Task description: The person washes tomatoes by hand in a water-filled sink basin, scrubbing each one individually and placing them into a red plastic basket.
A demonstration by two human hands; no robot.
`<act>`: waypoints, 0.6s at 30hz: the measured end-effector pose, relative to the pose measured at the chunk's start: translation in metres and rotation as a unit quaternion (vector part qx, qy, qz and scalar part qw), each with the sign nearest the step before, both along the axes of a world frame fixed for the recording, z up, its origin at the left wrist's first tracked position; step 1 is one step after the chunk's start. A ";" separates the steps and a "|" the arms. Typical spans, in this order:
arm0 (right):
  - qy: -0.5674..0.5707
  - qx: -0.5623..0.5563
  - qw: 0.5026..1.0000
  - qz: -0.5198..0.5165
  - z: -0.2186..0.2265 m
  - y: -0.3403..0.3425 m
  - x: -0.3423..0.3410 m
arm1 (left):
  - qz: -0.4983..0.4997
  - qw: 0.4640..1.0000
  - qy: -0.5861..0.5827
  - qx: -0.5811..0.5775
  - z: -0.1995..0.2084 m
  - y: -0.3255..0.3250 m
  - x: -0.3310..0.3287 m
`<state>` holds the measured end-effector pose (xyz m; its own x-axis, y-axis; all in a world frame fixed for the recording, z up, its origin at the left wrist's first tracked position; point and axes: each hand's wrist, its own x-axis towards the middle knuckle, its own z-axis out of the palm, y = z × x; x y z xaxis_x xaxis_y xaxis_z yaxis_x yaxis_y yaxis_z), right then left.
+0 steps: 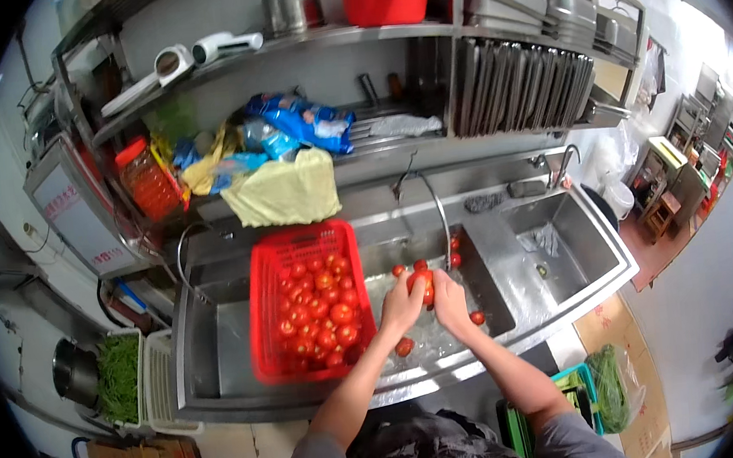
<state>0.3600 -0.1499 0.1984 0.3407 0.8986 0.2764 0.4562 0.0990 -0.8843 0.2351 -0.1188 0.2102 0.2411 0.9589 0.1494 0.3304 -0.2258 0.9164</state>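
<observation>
Tomato [424,288], red and shiny, clasped between two bare hands over the middle basin of a long steel sink [518,290], nearer its front edge than its right-hand corners. The left hand [400,304] and right hand [451,302] press in from either side, both grasping the fruit; the fingers' exact placement is partly hidden. Loose tomatoes [404,347] lie around them in the basin: some toward its back edge, one near the front edge, one near the right wall. A curved faucet [441,214] reaches from the sink's back edge to just beyond the hands. Left of them, a red plastic crate [262,325] full of more tomatoes [317,307] spans most of the way from back edge to front edge. Above the sink's back edge, a pale yellow cloth [285,190] hangs from a metal shelf.
</observation>
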 end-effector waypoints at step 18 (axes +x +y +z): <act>0.039 0.099 0.993 0.058 0.086 -0.002 0.072 | 0.083 0.995 -0.050 0.038 0.092 -0.018 0.088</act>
<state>0.4319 -0.1514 0.2847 0.2648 0.8642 0.4279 0.3622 0.3221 -0.8747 0.3236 -0.1368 0.3020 0.0603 0.9696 0.2373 0.2772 -0.2447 0.9291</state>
